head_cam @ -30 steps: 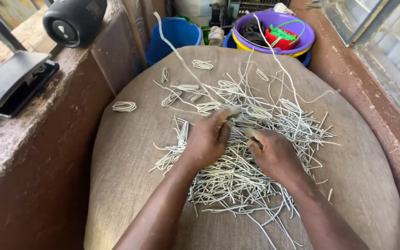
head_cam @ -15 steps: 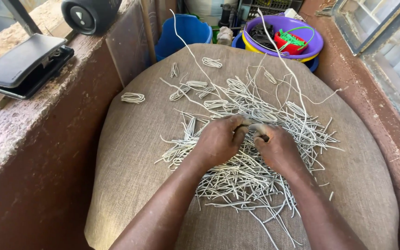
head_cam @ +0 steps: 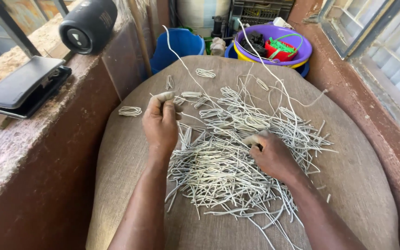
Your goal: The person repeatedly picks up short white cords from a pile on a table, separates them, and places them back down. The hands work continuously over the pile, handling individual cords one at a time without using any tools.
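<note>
**Pale strands sorted on burlap sack – one strand pinched in each hand**

Nearest the camera, two bare forearms are seen reaching over a rounded brown burlap sack [head_cam: 130, 194]. A loose heap of pale cream plastic-looking strands [head_cam: 223, 162] is spread across the sack top, mostly between and just beyond the hands. The right hand [head_cam: 271, 155] is pressed down on the heap, fingers curled shut, thumb and forefinger closed on strand material; exactly which strand cannot be told. The left hand [head_cam: 161, 122] is lifted slightly at the heap's left edge, fingers pinched together on a single long pale strand [head_cam: 181, 60].

Step judged in hand: a strand being drawn free of the heap, ready for winding. The next move would call for the strand kept taut and clear of neighbouring strands, so tangles are avoided.

The long strand's axis runs from the left hand's pinch up and away, free end pointed toward the far left. Heap strands lie mostly fanned, near to far.

Further out, small coiled loops of the same strand [head_cam: 129, 111] are laid on the sack. On the left ledge, a black folded case [head_cam: 21, 85] and a black cylindrical speaker [head_cam: 89, 25] are seen. Farthest – a blue plastic bucket [head_cam: 181, 44] and a purple plastic basin [head_cam: 274, 39].
</note>
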